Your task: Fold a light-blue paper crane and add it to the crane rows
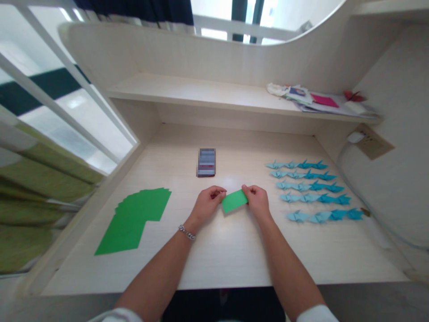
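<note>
A green sheet of paper (234, 201), folded into a small rectangle, is held just above the desk between both hands. My left hand (208, 204) pinches its upper left corner, thumb and finger closed. At the other end, my right hand (257, 200) grips the upper right corner with its thumb on top. Off to the left lies a fanned spread of green paper sheets (130, 219). Rows of folded blue paper cranes (313, 186) stand to the right, lighter blue on the left side of each row and deeper blue on the right.
Behind the hands lies a phone (207, 162) with its screen blurred. A shelf (201, 91) runs across the back, with papers (318, 100) at its right end. A white cable (365, 201) hangs from the wall socket (372, 142) at the right.
</note>
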A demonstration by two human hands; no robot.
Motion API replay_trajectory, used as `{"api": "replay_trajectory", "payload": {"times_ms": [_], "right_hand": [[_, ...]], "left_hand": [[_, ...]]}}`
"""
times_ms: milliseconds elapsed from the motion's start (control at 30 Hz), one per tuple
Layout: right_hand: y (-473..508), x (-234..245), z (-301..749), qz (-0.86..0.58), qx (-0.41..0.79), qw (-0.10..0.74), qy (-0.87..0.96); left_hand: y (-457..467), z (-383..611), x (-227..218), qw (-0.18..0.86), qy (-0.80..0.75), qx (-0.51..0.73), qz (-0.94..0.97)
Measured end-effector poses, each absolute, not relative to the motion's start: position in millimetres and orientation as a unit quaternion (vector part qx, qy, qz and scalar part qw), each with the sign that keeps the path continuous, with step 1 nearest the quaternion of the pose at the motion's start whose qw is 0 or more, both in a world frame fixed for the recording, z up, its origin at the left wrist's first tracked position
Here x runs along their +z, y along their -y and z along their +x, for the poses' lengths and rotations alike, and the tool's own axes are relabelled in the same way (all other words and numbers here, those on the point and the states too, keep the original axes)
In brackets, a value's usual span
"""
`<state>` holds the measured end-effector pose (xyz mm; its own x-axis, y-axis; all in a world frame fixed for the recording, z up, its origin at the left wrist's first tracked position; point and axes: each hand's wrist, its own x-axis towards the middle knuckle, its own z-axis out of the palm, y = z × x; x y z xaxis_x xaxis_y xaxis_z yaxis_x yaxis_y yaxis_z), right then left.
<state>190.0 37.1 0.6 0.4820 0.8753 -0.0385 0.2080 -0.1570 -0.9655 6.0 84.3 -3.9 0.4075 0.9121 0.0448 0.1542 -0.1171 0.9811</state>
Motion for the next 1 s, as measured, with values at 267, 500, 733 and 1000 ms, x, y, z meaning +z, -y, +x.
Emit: {"api": "replay_trajectory", "payload": {"times_ms": [267, 500, 733, 1000], "right_hand": [[-36.0, 3.3, 183.2, -0.664, 0.345, 0.543, 0.381], [-38.5, -3.1, 181.1, -0.571, 0.492, 0.557, 0.347], [-36.8, -2.4, 180.3, -0.587, 0.489, 0.54, 0.353], [-34.4, -1.0, 179.6, -0.562, 0.54, 0.5, 0.378]], "left_hand": [[-80.3, 12.6, -7.4, 0.59, -0.383, 0.361, 0.612], [-86.0, 9.9, -11.0, 0.574, -0.409, 0.393, 0.59], [-82.0, 10.2, -0.9, 0.63, -0.365, 0.332, 0.6], [-84.4, 9.1, -6.1, 0.633, -0.385, 0.337, 0.582]]}}
